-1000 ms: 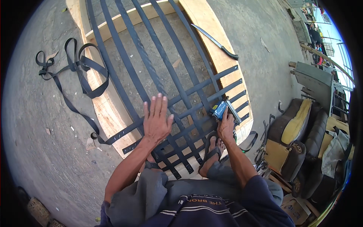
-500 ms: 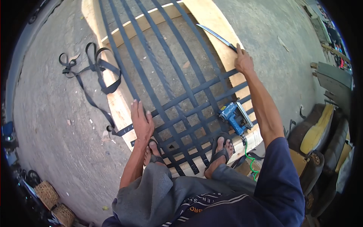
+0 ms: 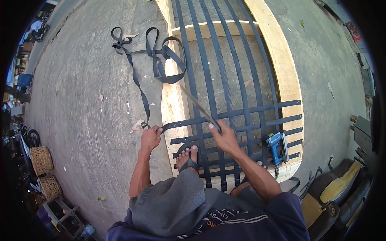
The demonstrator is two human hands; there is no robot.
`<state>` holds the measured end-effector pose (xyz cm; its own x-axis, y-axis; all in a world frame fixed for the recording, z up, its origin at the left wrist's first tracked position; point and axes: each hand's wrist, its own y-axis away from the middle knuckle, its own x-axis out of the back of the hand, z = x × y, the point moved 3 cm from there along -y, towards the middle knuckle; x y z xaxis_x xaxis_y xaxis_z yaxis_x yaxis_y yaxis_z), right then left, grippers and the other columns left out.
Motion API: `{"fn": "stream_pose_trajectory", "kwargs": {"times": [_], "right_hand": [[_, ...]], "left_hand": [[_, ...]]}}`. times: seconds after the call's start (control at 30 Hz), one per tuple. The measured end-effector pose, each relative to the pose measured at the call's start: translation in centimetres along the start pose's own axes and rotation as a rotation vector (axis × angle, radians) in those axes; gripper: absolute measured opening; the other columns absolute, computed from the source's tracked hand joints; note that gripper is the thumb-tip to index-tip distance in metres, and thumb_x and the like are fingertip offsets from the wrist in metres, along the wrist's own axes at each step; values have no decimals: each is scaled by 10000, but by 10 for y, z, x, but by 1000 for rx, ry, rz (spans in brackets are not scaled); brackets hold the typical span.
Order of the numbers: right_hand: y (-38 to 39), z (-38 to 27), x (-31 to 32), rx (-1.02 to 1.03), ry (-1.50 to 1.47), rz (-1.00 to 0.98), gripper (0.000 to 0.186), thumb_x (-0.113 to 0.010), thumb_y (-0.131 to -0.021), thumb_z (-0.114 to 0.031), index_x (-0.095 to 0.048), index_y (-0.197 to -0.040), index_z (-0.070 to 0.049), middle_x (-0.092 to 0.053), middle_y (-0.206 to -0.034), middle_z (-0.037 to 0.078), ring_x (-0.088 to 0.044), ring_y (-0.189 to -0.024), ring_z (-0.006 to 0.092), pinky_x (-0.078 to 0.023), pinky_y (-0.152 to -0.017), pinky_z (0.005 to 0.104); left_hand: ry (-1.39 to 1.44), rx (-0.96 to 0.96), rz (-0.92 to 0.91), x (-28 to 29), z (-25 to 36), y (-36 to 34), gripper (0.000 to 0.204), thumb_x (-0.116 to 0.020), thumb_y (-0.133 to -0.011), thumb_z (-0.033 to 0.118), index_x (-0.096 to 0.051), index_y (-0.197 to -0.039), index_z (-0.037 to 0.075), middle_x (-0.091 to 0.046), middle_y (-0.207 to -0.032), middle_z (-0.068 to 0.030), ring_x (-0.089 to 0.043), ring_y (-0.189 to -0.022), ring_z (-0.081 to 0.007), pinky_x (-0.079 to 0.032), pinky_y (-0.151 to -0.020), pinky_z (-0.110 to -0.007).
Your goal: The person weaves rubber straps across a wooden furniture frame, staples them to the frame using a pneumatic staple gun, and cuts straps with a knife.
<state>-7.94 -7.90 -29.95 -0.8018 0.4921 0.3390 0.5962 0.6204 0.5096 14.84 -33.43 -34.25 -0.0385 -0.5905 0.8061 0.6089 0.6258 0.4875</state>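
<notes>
My left hand (image 3: 150,138) grips a black webbing strap (image 3: 181,122) at the left edge of the wooden frame (image 3: 290,72). My right hand (image 3: 224,138) is closed on the handle of a long knife (image 3: 194,99), whose blade points up and left above the woven straps. A blue pneumatic staple gun (image 3: 276,148) with a green hose lies on the straps at the frame's lower right. Loose webbing (image 3: 169,76) lies looped over the left rail and trails onto the floor. My feet in sandals (image 3: 187,158) are on the frame's near end.
Old seat cushions (image 3: 337,180) and grey panels (image 3: 362,132) are piled at the right. Woven baskets (image 3: 41,160), a metal stand (image 3: 60,215) and motorbikes are at the left rim, along the concrete floor (image 3: 80,100).
My right hand released the staple gun, picked up the knife and brought it leftward. My left hand moved left and took hold of the strap. The view has shifted toward the left.
</notes>
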Motion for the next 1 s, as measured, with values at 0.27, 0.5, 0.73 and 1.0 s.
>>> {"fn": "stream_pose_trajectory", "kwargs": {"times": [0.27, 0.5, 0.73, 1.0], "right_hand": [[23, 4, -92, -196, 28, -296, 411, -559, -1006, -425, -612, -1055, -20, -660, -751, 259, -696, -758, 439, -517, -722, 503], [26, -9, -94, -154, 74, -269, 376, -554, -1011, -409, -599, -1017, -35, -670, -754, 251, -700, -766, 438, -513, -693, 494], [20, 13, -89, -123, 137, -323, 419, -563, -1011, -419, -601, -1084, -8, -659, -763, 280, -682, -801, 480, -503, -712, 517], [-7, 2, -105, -61, 187, -375, 397, -573, -1009, -391, -612, -1092, -5, -680, -857, 306, -674, -895, 506, -522, -743, 511]], "left_hand": [[108, 52, 38, 2, -1, 2, 261, -602, -972, 300, -729, -1026, 78, -711, -902, -245, -679, -886, -468, -525, -786, -531], [125, 48, 50, -1, -6, 2, 247, -604, -970, 292, -723, -999, 78, -702, -838, -243, -674, -832, -478, -526, -751, -541], [171, 53, 59, -1, -7, 6, 253, -604, -971, 296, -713, -967, 68, -680, -800, -264, -664, -806, -484, -522, -732, -540], [205, 33, 128, -9, -14, 12, 232, -624, -956, 263, -724, -943, 54, -662, -736, -235, -658, -718, -452, -504, -661, -505]]}}
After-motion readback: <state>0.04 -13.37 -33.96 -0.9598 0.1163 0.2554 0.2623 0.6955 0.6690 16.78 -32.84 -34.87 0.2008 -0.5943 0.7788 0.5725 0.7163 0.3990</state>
